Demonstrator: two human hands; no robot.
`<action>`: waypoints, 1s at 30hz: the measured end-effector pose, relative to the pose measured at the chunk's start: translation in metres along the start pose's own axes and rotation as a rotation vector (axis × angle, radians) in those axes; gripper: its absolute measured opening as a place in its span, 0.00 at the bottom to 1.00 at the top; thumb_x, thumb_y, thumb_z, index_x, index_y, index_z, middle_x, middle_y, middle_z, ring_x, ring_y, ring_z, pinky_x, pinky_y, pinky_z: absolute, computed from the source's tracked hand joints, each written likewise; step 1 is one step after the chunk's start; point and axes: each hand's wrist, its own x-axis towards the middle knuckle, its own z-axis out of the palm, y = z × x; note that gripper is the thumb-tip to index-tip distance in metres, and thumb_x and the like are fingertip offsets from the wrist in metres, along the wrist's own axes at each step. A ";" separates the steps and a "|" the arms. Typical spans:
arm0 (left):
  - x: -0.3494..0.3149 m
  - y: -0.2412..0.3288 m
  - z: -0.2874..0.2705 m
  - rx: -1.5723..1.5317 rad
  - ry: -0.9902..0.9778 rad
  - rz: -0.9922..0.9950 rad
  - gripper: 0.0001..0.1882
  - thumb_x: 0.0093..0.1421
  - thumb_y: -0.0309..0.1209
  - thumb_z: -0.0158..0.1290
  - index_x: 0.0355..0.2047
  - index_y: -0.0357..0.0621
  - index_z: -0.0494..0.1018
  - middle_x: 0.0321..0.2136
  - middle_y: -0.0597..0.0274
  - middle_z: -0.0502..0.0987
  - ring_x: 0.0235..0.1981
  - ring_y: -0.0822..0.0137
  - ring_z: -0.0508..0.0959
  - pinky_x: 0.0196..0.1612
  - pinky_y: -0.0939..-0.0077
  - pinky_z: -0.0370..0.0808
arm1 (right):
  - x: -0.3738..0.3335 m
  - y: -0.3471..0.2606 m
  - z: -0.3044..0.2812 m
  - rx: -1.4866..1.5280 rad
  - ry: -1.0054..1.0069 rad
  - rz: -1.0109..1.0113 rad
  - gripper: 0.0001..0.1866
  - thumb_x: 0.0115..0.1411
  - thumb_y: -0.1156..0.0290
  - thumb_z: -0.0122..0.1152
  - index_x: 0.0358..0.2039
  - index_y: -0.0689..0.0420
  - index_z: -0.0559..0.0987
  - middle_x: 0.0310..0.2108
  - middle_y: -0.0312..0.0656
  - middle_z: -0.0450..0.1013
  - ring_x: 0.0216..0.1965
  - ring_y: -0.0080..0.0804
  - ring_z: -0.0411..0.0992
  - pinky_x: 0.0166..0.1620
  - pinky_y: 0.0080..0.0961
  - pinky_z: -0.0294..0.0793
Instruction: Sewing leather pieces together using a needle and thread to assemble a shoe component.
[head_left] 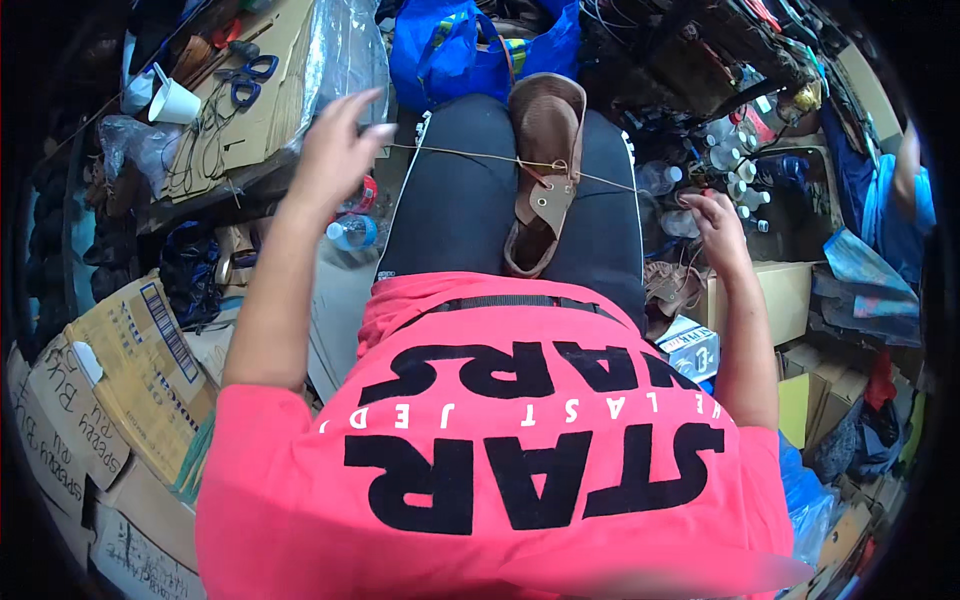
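Note:
A brown leather shoe upper [550, 120] rests lengthwise between my thighs, its open end toward me and metal eyelets on its flap. A pale waxed thread [460, 153] passes through it near the flap and stretches out to both sides. On the left, my left hand [340, 150] holds the thread's end taut, with index finger and thumb spread apart; its lower fingers are partly hidden. To the right, my right hand [715, 225] has its fingers bent and pinched around the other end, which is thin and hard to follow there.
Blue scissors [247, 80] and a white cup [174, 103] sit on cardboard at left. A blue bag [485, 50] stands beyond my knees. Several plastic bottles [725, 155] crowd the right side, near a cardboard box [765, 300]. More boxes [130, 350] lie at lower left.

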 end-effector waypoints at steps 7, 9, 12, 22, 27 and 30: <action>0.049 0.113 0.073 -0.222 -0.415 0.399 0.30 0.46 0.40 0.65 0.49 0.43 0.70 0.44 0.50 0.72 0.48 0.52 0.73 0.51 0.64 0.70 | 0.045 -0.106 0.016 0.274 -0.156 -0.289 0.06 0.51 0.80 0.63 0.31 0.59 0.80 0.29 0.39 0.71 0.32 0.27 0.72 0.37 0.23 0.72; 0.065 0.114 0.082 -0.113 -0.592 0.402 0.24 0.45 0.41 0.66 0.39 0.40 0.75 0.36 0.50 0.72 0.41 0.52 0.74 0.44 0.65 0.72 | 0.054 -0.115 0.021 0.221 -0.194 -0.321 0.05 0.51 0.81 0.62 0.31 0.60 0.79 0.30 0.39 0.72 0.34 0.27 0.72 0.39 0.23 0.71; 0.079 0.116 0.083 -0.286 -0.926 0.237 0.15 0.48 0.36 0.65 0.30 0.38 0.77 0.31 0.58 0.73 0.36 0.63 0.76 0.40 0.72 0.72 | 0.059 -0.114 0.025 0.224 -0.235 -0.341 0.07 0.49 0.83 0.62 0.30 0.59 0.79 0.31 0.38 0.72 0.36 0.29 0.72 0.39 0.24 0.72; 0.076 0.101 0.098 -0.609 -0.996 0.074 0.12 0.49 0.31 0.65 0.30 0.37 0.77 0.29 0.65 0.75 0.33 0.72 0.74 0.40 0.77 0.71 | 0.063 -0.120 0.030 0.130 -0.242 -0.470 0.08 0.47 0.81 0.65 0.28 0.56 0.81 0.28 0.39 0.72 0.33 0.32 0.74 0.35 0.25 0.73; 0.076 0.094 0.100 -0.692 -1.091 0.054 0.12 0.53 0.29 0.60 0.37 0.39 0.79 0.30 0.65 0.76 0.34 0.72 0.74 0.41 0.77 0.70 | 0.045 -0.112 0.043 0.232 -0.117 -0.425 0.09 0.47 0.78 0.66 0.31 0.53 0.81 0.26 0.40 0.72 0.31 0.36 0.74 0.35 0.27 0.73; 0.077 0.092 0.099 -0.632 -1.117 0.165 0.14 0.54 0.28 0.58 0.42 0.40 0.79 0.31 0.63 0.75 0.36 0.70 0.73 0.44 0.76 0.69 | 0.035 -0.116 0.043 0.166 -0.077 -0.444 0.08 0.48 0.77 0.65 0.31 0.52 0.82 0.27 0.40 0.72 0.31 0.38 0.73 0.33 0.29 0.72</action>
